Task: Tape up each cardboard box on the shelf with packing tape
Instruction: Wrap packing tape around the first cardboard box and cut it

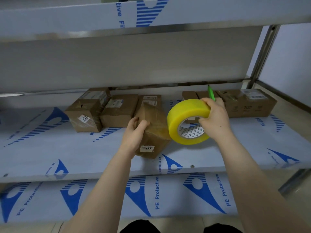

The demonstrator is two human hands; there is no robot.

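Cardboard boxes stand along the back of the middle shelf (67,157), which is covered in white film printed with blue marks. One of them, the held box (156,120), sits further forward than the rest, tipped up on a lower edge with one corner pointing at the camera. Its flaps are closed, so nothing of its contents shows. Glossy, yellowish tape covers its upper face, and a small white label is stuck on the lower side.

The left hand (134,133) grips this box from the left, thumb on the taped face and fingers curled round the far edge. The right hand (214,121) holds the tape roll (183,115), a broad yellow roll. Its thumb reaches into the printed core and its fingers curl over the outer rim. The roll touches the right edge of the held box. A green pen-like tool (211,94) sticks up behind the same hand; I cannot tell whether the fingers hold it.

To the left, a labelled box (84,115) marked 1107 stands just beside a flatter box (119,110), and both are closed. To the right, behind the roll, a low box (191,95) and a wider box (249,105) stand against the back, also closed.
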